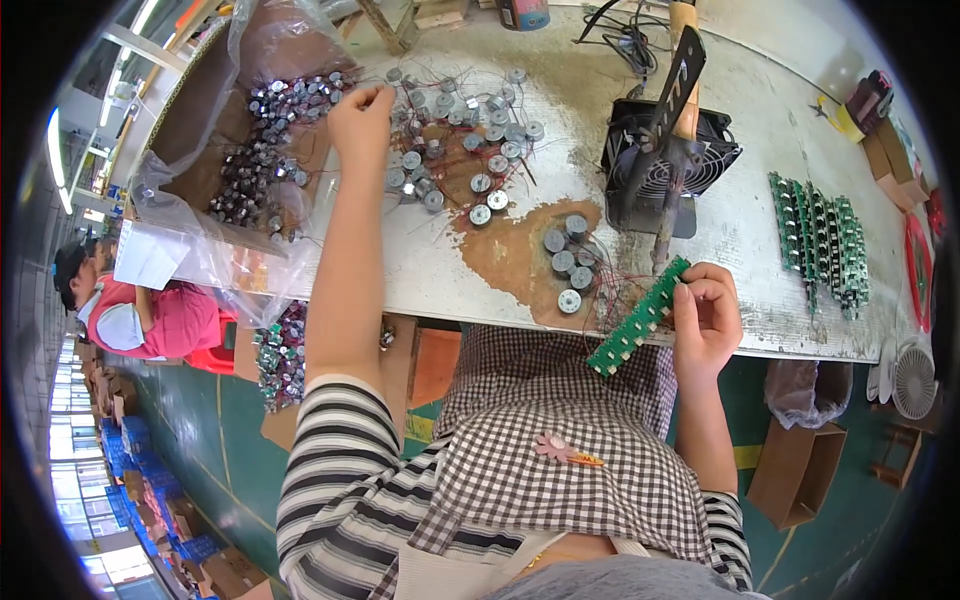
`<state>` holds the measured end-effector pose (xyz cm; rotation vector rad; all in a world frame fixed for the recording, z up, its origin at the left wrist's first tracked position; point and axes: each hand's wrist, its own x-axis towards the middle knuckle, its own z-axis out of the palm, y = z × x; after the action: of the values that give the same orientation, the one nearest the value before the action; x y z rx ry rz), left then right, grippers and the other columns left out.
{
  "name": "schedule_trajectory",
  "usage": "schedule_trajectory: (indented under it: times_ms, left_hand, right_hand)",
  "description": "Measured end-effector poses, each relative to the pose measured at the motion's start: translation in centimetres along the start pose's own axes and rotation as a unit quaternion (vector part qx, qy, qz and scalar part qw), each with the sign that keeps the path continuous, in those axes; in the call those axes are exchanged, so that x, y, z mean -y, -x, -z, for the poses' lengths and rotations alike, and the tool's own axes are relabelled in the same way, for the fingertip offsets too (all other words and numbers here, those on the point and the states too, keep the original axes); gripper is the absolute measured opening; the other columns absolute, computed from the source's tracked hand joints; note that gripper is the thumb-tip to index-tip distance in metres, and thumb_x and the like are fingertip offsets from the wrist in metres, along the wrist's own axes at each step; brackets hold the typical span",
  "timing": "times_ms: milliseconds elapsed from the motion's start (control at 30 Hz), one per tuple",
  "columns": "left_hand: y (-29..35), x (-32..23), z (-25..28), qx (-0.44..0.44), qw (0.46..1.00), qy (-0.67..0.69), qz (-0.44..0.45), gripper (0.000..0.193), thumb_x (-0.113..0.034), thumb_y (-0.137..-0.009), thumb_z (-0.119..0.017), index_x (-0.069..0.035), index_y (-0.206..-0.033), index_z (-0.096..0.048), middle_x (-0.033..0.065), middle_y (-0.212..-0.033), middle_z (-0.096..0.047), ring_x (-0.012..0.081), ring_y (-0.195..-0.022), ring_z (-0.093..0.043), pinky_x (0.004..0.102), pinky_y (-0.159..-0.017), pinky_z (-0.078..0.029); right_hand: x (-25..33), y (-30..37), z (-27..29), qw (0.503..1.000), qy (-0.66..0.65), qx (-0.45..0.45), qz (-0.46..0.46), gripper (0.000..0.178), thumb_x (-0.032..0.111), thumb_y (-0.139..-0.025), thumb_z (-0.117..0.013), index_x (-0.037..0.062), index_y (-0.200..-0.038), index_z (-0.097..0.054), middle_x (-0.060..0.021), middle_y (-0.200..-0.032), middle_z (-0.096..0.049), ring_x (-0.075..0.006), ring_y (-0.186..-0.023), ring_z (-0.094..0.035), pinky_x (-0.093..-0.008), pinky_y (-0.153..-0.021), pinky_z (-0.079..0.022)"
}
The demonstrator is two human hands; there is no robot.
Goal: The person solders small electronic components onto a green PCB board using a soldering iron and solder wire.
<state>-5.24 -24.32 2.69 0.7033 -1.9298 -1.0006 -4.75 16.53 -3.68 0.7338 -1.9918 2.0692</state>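
My right hand (pixel 708 325) pinches a long green circuit board strip (pixel 640 318) at the table's front edge, the strip slanting with its far end just by the tip of an upright soldering iron (pixel 668 215). My left hand (pixel 362 122) reaches far over the table, its fingers curled together; whatever they hold, if anything, is hidden. Beside it spread many small round metal motors (pixel 497 163) with thin red and dark wires. A smaller group of motors (pixel 569 258) lies nearer me on a bare brown patch, left of the strip.
A lined cardboard box (pixel 185 165) full of motors stands at the left. Behind the iron is a black fan (pixel 715 150). Stacked green board strips (pixel 820 240) lie at the right. Below are an open carton (pixel 797 475) and another person (pixel 170 318) sits far left.
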Motion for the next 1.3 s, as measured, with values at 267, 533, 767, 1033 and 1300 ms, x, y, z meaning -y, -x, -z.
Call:
schedule_trajectory:
  times_ms: [267,533,767,1033,1300]
  left_hand:
    - [2.1,-4.0,-1.1,-0.087,0.955,0.096,-0.266,0.012,-0.012,-0.09,-0.057,-0.001,-0.089,-0.061,0.0052,-0.095,-0.061,0.0112,-0.069,-0.053,0.0231,-0.063,-0.043]
    - [11.9,-9.2,-1.4,0.244,0.925,0.286,0.047,0.015,-0.012,-0.094,-0.052,0.0,-0.095,-0.061,0.0002,-0.071,-0.055,0.004,-0.057,-0.042,0.0186,-0.05,-0.032]
    - [18.9,-7.2,-2.8,0.399,0.876,0.246,0.113,0.035,-0.011,-0.095,-0.05,0.003,-0.126,-0.051,0.0044,-0.101,-0.057,0.0115,-0.095,-0.053,0.0228,-0.086,-0.041]
    - [19.9,-6.8,-3.7,0.335,0.9,0.251,0.122,0.032,-0.015,-0.097,-0.048,0.002,-0.124,-0.052,0.0078,-0.085,-0.063,0.0089,-0.067,-0.054,0.0198,-0.06,-0.043]
    - [21.4,-8.2,-4.1,0.362,0.891,0.261,0.087,0.04,-0.008,-0.09,-0.057,0.003,-0.127,-0.048,0.0106,-0.1,-0.063,0.0152,-0.091,-0.059,0.0276,-0.081,-0.048]
  right_hand:
    - [0.0,0.1,-0.1,1.0,-0.016,0.0,-0.002,0.009,-0.009,-0.082,-0.058,-0.0022,-0.082,-0.053,-0.0094,-0.099,-0.054,-0.0046,-0.066,-0.048,-0.0169,-0.056,-0.04]
    - [-0.3,0.1,0.3,1.0,-0.012,0.0,0.006,0.008,-0.009,-0.083,-0.058,-0.0021,-0.083,-0.053,-0.0095,-0.098,-0.054,-0.0047,-0.064,-0.049,-0.0173,-0.054,-0.04]
    - [0.0,0.3,0.5,0.994,-0.088,0.059,-0.001,0.012,-0.002,-0.084,-0.056,-0.0008,-0.091,-0.047,-0.0133,-0.104,-0.051,-0.0068,-0.072,-0.05,-0.0197,-0.061,-0.045]
    - [-0.4,0.3,0.5,0.994,-0.094,0.051,-0.004,0.011,-0.006,-0.082,-0.053,-0.0014,-0.09,-0.047,-0.0141,-0.104,-0.051,-0.0064,-0.071,-0.05,-0.0191,-0.06,-0.045]
    - [0.5,0.0,1.5,0.999,-0.033,0.023,0.002,0.008,-0.006,-0.081,-0.054,0.0002,-0.081,-0.049,-0.0119,-0.098,-0.054,-0.0058,-0.063,-0.051,-0.0189,-0.053,-0.043]
